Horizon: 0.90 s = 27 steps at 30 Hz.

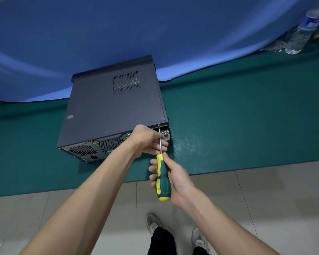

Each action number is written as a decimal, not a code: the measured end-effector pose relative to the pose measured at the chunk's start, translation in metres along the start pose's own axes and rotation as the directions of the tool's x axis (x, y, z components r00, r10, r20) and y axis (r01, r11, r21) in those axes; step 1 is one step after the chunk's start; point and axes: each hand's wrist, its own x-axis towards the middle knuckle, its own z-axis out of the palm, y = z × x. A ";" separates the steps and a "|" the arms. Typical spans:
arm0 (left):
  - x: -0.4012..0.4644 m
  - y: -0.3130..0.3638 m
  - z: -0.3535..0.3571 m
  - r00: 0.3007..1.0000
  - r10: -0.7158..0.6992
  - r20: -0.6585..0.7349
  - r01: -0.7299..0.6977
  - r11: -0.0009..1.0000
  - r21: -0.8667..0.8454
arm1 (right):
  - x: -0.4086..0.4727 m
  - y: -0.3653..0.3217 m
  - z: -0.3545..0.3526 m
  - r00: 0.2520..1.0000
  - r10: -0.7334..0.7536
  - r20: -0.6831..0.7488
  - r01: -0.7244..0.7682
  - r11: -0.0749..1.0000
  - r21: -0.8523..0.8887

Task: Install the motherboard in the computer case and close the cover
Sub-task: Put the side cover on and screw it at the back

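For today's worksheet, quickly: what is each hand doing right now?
Left hand: fingers pinch the screwdriver shaft near the computer case.
Right hand: fingers curled round the screwdriver's green-and-yellow handle.

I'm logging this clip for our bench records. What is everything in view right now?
computer case: one, dark grey, lying on the mat, cover on, rear panel toward the person
screwdriver: one, green and yellow handle, tip at the case's rear top edge
mat: one, green, covering the table
cloth: one, blue, behind the case
water bottle: one, clear, far right
floor: pale tiles, below the table edge
shoes: two, pale, on the floor
left hand: steadies the shaft
right hand: grips the handle
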 end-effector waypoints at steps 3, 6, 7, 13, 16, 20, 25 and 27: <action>0.001 0.002 0.000 0.998 0.024 -0.064 -0.023 1.000 0.007 | -0.002 -0.001 0.003 1.000 0.001 0.005 -0.001 1.000 -0.019; 0.003 -0.001 0.002 0.992 0.039 -0.117 -0.036 0.999 0.029 | -0.001 0.000 0.003 0.995 -0.056 -0.083 0.051 0.996 -0.071; 0.003 -0.002 0.003 0.991 0.042 -0.124 -0.039 0.999 0.030 | 0.000 0.001 0.003 0.993 -0.069 -0.098 0.062 0.996 -0.066; -0.003 -0.001 0.001 0.999 -0.039 0.029 0.039 0.999 -0.023 | -0.002 0.005 -0.001 1.000 0.006 0.019 -0.007 0.996 0.093; -0.003 -0.001 0.004 1.000 -0.006 -0.028 0.005 0.999 -0.031 | -0.004 0.005 -0.002 1.000 0.001 0.017 -0.001 1.000 0.017; -0.004 -0.005 0.009 0.997 0.024 -0.080 -0.028 0.998 -0.052 | -0.002 0.007 0.000 0.993 -0.074 -0.089 0.066 0.994 -0.089; -0.007 -0.006 0.009 0.998 0.010 -0.069 -0.018 0.993 -0.119 | -0.006 0.001 -0.002 0.997 0.047 0.054 -0.054 0.990 0.127; -0.008 -0.006 0.012 0.996 0.015 -0.093 -0.025 0.993 -0.115 | -0.004 0.000 -0.004 0.998 0.060 -0.009 -0.060 0.998 0.001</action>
